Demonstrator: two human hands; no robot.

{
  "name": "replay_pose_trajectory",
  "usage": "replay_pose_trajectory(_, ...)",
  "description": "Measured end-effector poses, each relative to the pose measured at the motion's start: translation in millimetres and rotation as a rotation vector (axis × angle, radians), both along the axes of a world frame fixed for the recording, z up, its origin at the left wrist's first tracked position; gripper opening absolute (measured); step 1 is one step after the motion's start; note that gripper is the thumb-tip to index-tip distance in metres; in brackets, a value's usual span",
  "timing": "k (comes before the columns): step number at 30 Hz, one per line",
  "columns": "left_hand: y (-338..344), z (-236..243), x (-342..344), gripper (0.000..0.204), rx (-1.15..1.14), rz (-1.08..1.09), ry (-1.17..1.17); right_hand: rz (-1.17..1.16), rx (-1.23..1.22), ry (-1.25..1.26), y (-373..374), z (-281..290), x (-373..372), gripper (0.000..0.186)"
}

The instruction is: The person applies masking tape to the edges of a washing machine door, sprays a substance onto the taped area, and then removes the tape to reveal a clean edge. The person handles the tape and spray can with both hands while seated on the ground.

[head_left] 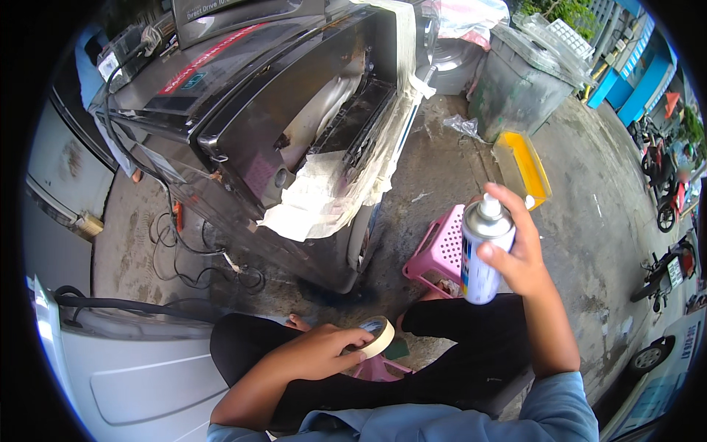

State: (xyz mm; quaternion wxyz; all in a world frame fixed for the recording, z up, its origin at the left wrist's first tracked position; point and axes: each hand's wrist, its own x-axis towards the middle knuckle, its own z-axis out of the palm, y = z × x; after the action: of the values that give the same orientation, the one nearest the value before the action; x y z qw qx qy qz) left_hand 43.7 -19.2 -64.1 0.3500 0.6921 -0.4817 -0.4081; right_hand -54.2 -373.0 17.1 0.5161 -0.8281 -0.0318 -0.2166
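My right hand (521, 258) is wrapped round a white spray can (482, 276), held upright with the index finger on its nozzle. In my left hand (324, 352), resting over my lap, is a roll of masking tape (384, 339), gripped at its rim with fingers through the ring. Ahead of me a dark grey washing machine (243, 121) shows an open, rusty-edged cavity. Cream masking tape and paper (317, 202) cover its right edge and near corner. The can is to the right of this machine, apart from it.
A pink plastic stool (442, 247) stands beyond the can, a yellow crate (536, 169) and a lidded grey bin (515, 81) farther back. Black cables (173, 243) lie on the floor at left. A white panelled appliance (147, 383) is close to my left side. Motorbikes (666, 276) are parked at right.
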Motion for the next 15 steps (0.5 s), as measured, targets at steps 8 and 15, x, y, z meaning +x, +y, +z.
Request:
replay_pose_trajectory(8,-11,-1,1,0.036,-0.011,-0.018,0.006,-0.284,-0.273,0.367,-89,-123,12,0.096)
replay_pose_trajectory(15,-12,-1,1,0.036,0.049,-0.004,0.001,-0.472,-0.348,0.448,-96,-162,6,0.098)
